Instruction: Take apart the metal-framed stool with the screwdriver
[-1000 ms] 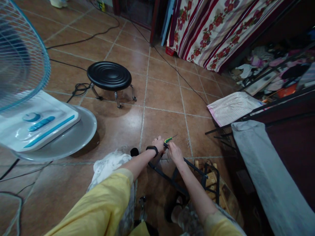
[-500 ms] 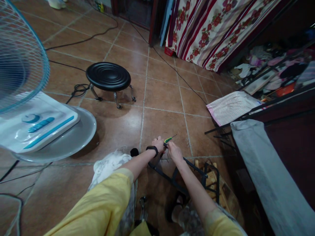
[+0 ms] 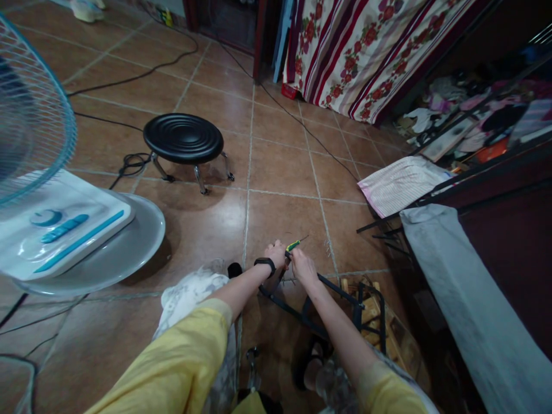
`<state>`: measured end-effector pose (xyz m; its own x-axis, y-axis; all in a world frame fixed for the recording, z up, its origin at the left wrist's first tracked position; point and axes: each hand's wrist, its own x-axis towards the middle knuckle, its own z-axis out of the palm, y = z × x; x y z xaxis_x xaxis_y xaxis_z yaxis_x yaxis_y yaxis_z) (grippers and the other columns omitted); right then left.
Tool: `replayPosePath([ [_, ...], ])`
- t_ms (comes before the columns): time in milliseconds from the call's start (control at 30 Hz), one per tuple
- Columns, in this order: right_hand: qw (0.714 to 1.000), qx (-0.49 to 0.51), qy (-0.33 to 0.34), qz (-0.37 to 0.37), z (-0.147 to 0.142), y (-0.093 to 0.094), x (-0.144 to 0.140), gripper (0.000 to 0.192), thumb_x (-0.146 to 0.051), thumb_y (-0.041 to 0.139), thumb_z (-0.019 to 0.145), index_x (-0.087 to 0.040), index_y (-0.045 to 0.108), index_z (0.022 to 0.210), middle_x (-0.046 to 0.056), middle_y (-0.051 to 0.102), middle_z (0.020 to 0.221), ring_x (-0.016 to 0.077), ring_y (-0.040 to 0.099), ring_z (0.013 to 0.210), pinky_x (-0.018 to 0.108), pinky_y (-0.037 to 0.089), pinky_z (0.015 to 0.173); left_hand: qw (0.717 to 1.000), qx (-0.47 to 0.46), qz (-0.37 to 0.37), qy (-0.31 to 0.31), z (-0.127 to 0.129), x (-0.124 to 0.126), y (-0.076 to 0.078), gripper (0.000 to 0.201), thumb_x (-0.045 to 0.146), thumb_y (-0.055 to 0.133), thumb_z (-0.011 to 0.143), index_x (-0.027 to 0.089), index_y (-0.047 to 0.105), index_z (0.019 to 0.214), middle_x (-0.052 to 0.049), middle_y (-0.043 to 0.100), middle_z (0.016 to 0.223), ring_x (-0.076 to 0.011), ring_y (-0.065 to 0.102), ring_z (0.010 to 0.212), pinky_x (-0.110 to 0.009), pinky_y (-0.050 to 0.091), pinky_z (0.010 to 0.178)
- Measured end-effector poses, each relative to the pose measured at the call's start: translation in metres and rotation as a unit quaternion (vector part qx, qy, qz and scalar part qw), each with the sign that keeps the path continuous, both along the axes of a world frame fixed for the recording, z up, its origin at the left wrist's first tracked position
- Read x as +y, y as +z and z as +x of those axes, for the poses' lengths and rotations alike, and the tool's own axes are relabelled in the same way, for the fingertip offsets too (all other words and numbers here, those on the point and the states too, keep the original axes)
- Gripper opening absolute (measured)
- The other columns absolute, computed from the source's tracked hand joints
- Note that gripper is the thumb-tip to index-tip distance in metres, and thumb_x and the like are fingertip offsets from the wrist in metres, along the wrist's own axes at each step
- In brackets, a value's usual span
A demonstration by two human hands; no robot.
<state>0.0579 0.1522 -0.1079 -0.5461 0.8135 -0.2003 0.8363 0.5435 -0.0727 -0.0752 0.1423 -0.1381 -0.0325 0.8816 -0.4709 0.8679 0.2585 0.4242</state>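
My left hand [image 3: 275,254], a black band at its wrist, is closed at the far end of a black metal frame [image 3: 284,303]. A screwdriver [image 3: 294,245] with a green and yellow handle sticks out from its fingers, its thin shaft pointing away to the right. Close beside it, my right hand [image 3: 304,268] is closed with its fingertips pinched together at the frame's end, just below the screwdriver handle. What those fingertips hold is too small to make out. Several small thin pieces [image 3: 328,248] lie on the tiles to the right of my hands.
A low black stool [image 3: 183,138] stands ahead to the left. Beside me at left is a fan with a grey round base [image 3: 149,230]. Wooden pieces [image 3: 374,315] lie under the frame's right side. A grey cloth-covered bench [image 3: 470,293] runs along the right. Cables [image 3: 310,132] cross the floor.
The camera view has shifted slightly, so the stool and fan sit a little farther left. Both hands stay together at the frame's end, with the screwdriver in nearly the same position.
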Motion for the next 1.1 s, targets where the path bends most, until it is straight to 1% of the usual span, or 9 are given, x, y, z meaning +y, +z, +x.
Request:
replayPosePath([
  [167, 0.997, -0.039, -0.06, -0.011, -0.007, -0.004, 0.002, 0.029, -0.038, 0.03, 0.097, -0.019, 0.05, 0.102, 0.008, 0.064, 0.098, 0.0185, 0.062, 0.086, 0.027, 0.039, 0.068, 1.0, 0.0, -0.006, 0.0, -0.001, 0.0, 0.006, 0.068, 0.041, 0.078, 0.054, 0.026, 0.05, 0.113, -0.008, 0.04, 0.125, -0.0303, 0.046, 0.113, -0.036, 0.043, 0.088],
  [333, 0.996, -0.045, -0.079, 0.004, -0.006, 0.003, -0.005, 0.038, -0.047, 0.026, 0.096, -0.019, 0.05, 0.106, 0.009, 0.062, 0.1, 0.0201, 0.063, 0.087, 0.028, 0.04, 0.069, 1.0, 0.005, -0.02, -0.008, -0.003, 0.001, 0.01, 0.065, 0.04, 0.077, 0.055, 0.024, 0.051, 0.111, -0.009, 0.04, 0.125, -0.031, 0.046, 0.113, -0.036, 0.044, 0.087],
  [433, 0.998, -0.03, -0.047, -0.004, -0.002, 0.006, -0.003, 0.031, -0.043, 0.03, 0.096, -0.022, 0.047, 0.112, 0.008, 0.059, 0.106, 0.0184, 0.062, 0.088, 0.027, 0.04, 0.069, 1.0, 0.007, -0.011, -0.015, -0.003, 0.001, 0.008, 0.063, 0.041, 0.077, 0.055, 0.023, 0.051, 0.11, -0.009, 0.041, 0.125, -0.0311, 0.047, 0.112, -0.036, 0.044, 0.086],
  [533, 0.999, -0.035, 0.0, -0.019, -0.001, 0.005, 0.001, 0.026, -0.033, 0.029, 0.097, -0.021, 0.049, 0.107, 0.007, 0.059, 0.109, 0.0167, 0.062, 0.089, 0.026, 0.04, 0.069, 1.0, 0.007, 0.001, -0.016, -0.003, 0.001, 0.006, 0.064, 0.043, 0.077, 0.054, 0.023, 0.051, 0.109, -0.009, 0.041, 0.124, -0.0316, 0.047, 0.111, -0.036, 0.044, 0.086],
  [700, 0.997, -0.058, -0.05, -0.002, -0.005, -0.002, 0.0, 0.038, -0.04, 0.021, 0.098, -0.02, 0.053, 0.102, 0.008, 0.062, 0.101, 0.0197, 0.063, 0.087, 0.029, 0.041, 0.069, 1.0, 0.005, -0.006, -0.015, -0.003, 0.002, 0.005, 0.066, 0.042, 0.077, 0.054, 0.023, 0.05, 0.111, -0.01, 0.04, 0.125, -0.0323, 0.046, 0.113, -0.037, 0.043, 0.086],
  [800, 0.995, -0.053, -0.084, -0.003, -0.005, -0.001, -0.003, 0.037, -0.045, 0.025, 0.096, -0.021, 0.052, 0.104, 0.007, 0.062, 0.101, 0.0206, 0.063, 0.087, 0.029, 0.041, 0.07, 1.0, 0.005, -0.004, -0.014, -0.004, 0.001, 0.005, 0.065, 0.04, 0.077, 0.055, 0.023, 0.049, 0.111, -0.01, 0.04, 0.125, -0.0318, 0.046, 0.112, -0.036, 0.043, 0.086],
  [900, 0.998, -0.025, -0.049, 0.0, -0.001, 0.003, -0.003, 0.029, -0.041, 0.032, 0.095, -0.022, 0.049, 0.107, 0.006, 0.061, 0.105, 0.0189, 0.062, 0.089, 0.027, 0.04, 0.071, 1.0, 0.004, 0.006, -0.018, -0.003, 0.001, 0.003, 0.063, 0.039, 0.075, 0.056, 0.023, 0.049, 0.112, -0.01, 0.041, 0.124, -0.0314, 0.047, 0.111, -0.036, 0.043, 0.084],
  [1000, 1.0, -0.01, 0.005, -0.001, 0.001, 0.003, -0.001, 0.023, -0.031, 0.03, 0.097, -0.022, 0.05, 0.104, 0.004, 0.06, 0.105, 0.0168, 0.061, 0.091, 0.026, 0.04, 0.072, 1.0, 0.005, 0.006, -0.018, -0.003, 0.001, 0.002, 0.064, 0.041, 0.075, 0.056, 0.023, 0.049, 0.111, -0.01, 0.04, 0.126, -0.0319, 0.047, 0.111, -0.036, 0.043, 0.084],
  [1100, 0.999, -0.022, -0.028, -0.005, -0.002, 0.0, 0.001, 0.026, -0.033, 0.028, 0.098, -0.021, 0.05, 0.104, 0.006, 0.061, 0.104, 0.0168, 0.061, 0.09, 0.025, 0.04, 0.071, 1.0, 0.006, 0.004, -0.02, -0.002, 0.002, 0.001, 0.065, 0.042, 0.076, 0.055, 0.023, 0.049, 0.111, -0.01, 0.04, 0.125, -0.0319, 0.047, 0.11, -0.036, 0.044, 0.083],
])
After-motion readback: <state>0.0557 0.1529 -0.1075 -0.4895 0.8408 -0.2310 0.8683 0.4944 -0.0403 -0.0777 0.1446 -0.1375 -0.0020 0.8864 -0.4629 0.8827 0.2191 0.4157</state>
